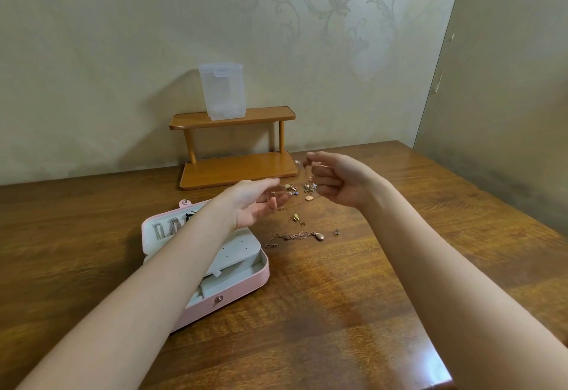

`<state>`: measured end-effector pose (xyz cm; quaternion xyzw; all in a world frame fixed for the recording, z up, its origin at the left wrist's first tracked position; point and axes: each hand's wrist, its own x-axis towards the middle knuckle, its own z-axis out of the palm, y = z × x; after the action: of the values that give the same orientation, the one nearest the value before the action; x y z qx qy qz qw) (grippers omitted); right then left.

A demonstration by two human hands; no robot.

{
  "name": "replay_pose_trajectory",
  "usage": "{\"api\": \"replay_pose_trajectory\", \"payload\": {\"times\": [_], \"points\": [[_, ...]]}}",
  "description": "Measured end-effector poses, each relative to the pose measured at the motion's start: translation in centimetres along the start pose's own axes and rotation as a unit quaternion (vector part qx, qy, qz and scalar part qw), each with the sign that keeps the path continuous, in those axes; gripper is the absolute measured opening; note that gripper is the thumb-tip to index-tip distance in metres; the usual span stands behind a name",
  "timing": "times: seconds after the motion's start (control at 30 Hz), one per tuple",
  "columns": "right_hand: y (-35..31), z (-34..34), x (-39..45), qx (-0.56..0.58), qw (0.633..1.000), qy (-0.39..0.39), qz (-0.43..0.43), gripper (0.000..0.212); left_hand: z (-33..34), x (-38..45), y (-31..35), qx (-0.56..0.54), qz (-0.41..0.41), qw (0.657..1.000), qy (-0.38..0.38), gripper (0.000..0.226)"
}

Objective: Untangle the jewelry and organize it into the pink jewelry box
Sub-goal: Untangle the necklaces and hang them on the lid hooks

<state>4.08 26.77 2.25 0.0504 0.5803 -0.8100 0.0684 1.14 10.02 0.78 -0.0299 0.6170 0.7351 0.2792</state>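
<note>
Jewelry chain lifted between both hands over the bench

Jewelry lies scattered on the wooden bench (353, 282) beyond the open pink jewelry box (236, 286). My right hand (335, 179) is raised above the pile of small gold earrings and charms (302, 190), its grip pinching a thin chain (308, 171) between thumb and forefinger, the other fingers curled. My left hand (255, 202) hangs just over the far edge of the box, palm turned inward, fingers loosely bent; blur keeps me from telling whether its grip has the chain's other end. A rose-gold necklace with a teardrop pendant (299, 236) lies on the bench just right of the box. Silver drop earrings (167, 228) sit in the box's lid. Behind stands a small wooden shelf (236, 144) carrying a clear plastic container (222, 91).
</note>
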Motion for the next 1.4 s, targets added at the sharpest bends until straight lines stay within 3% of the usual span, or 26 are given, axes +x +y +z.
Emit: {"api": "replay_pose_trajectory", "payload": {"times": [0.17,0.5,0.67,0.8,0.93,1.13,1.27,1.4], "points": [[-0.2,-0.2,0.1,0.034,0.999,0.02,-0.003,0.024,0.0,0.2,0.0,0.039,0.037,0.998,0.037,0.004],[0.3,-0.5,0.2,0.023,0.999,0.031,0.015,0.024,0.3,-0.1,0.2,0.027,0.049,0.998,0.029,0.021],[0.1,-0.4,0.1,0.016,0.999,0.025,0.015,0.021,0.8,-0.4,0.1,0.106,0.049,0.993,0.005,0.026],[0.2,-0.3,0.1,-0.027,0.999,0.017,0.013,0.018,1.1,-0.5,0.2,0.121,0.045,0.991,-0.025,0.036],[0.5,-0.6,0.2,-0.064,0.997,0.031,0.026,0.015,0.7,-0.4,0.3,0.085,0.056,0.995,-0.007,0.035],[1.1,-0.5,0.2,-0.137,0.989,0.02,0.046,0.01,0.3,-0.2,0.3,0.088,0.062,0.994,0.001,0.059],[1.3,-0.2,0.2,-0.205,0.977,0.021,0.051,0.008,0.3,-0.2,0.4,0.122,0.064,0.99,-0.013,0.063],[1.4,0.0,0.1,-0.209,0.977,-0.027,0.036,0.014,0.5,-0.2,0.6,0.148,0.06,0.987,-0.017,0.065]]}}
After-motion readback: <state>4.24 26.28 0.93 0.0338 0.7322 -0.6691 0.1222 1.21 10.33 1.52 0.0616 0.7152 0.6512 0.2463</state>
